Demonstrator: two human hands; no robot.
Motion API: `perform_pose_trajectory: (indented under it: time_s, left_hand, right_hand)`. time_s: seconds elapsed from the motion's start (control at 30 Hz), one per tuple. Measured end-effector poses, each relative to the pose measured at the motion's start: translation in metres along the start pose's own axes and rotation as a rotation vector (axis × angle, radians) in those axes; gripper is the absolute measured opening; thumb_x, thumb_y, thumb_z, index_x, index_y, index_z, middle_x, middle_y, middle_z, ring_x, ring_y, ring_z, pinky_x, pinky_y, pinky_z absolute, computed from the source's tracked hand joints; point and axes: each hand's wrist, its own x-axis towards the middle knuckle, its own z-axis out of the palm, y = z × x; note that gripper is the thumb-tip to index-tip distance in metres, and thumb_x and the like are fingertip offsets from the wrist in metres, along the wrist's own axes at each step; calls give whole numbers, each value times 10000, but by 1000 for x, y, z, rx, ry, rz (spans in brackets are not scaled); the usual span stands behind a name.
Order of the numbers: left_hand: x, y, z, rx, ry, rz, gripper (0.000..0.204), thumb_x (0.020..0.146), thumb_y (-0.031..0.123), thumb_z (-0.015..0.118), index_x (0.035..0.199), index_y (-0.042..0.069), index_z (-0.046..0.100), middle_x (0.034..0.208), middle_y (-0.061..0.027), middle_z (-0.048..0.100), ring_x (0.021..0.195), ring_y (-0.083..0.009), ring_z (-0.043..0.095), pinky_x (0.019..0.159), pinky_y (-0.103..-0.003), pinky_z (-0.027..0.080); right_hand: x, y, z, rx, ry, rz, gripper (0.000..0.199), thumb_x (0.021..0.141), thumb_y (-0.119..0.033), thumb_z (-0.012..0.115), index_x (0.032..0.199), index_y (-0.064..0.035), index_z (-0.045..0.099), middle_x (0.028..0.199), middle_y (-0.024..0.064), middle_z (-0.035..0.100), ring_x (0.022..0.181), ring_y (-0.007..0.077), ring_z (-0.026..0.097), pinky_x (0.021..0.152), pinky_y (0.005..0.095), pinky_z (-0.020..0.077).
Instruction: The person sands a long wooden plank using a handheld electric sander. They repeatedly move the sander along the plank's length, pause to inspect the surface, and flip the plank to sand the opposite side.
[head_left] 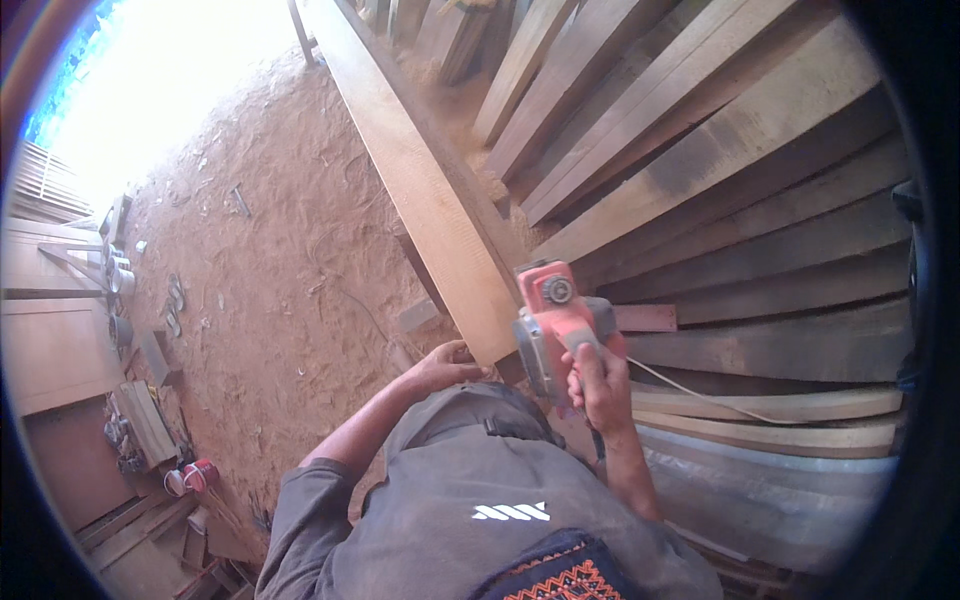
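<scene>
Item: red electric planer [556,322], seated on the near end of a long plank [420,180] that ran away toward 11 o'clock; its cord [700,395] trailed off toward 3 o'clock. The right hand [600,385] was closed around the rear handle, and the left hand [445,365], fingers curled, rested on the plank's near edge at 9 o'clock of the tool. Judged heavy, rigid and hard-cased; best held by the rear handle, well clear of the sole.

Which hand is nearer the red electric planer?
Right. The right hand grips the red electric planer by its handle; the left hand rests apart on the long plank's near end.
</scene>
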Motion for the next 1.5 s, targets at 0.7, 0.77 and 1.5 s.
perform_pose_trajectory:
  time_s: [0.7, 0.77, 1.5]
  left_hand:
    - [-9, -10, -4, -222, -182, 160, 1004, 997, 53, 737, 1725, 65, 45, 1707, -217, 361, 1585, -323, 340, 1277, -426, 324]
    - [-8, -4, -7, -243, -231, 96, 997, 995, 59, 742, 1722, 59, 60, 1705, -214, 364, 1588, -317, 332, 1288, -422, 298]
    - [2, -18, -14, -159, -220, 99, 896, 1040, 100, 706, 1721, 75, 125, 1696, -203, 384, 1581, -290, 341, 1293, -422, 296]
  right_hand:
    - [320, -97, 178, -143, -316, -174, 485, 1074, -499, 554, 994, -70, 766, 610, -58, 496, 474, 67, 480, 435, 287, 399]
    - [260, -70, 136, -338, -321, -396, 444, 1073, -466, 555, 1030, -80, 772, 622, -50, 517, 499, 69, 500, 462, 287, 410]
    - [431, -163, 261, -184, -273, -163, 529, 1049, -541, 533, 879, -84, 738, 618, 4, 579, 518, 127, 573, 466, 338, 469]
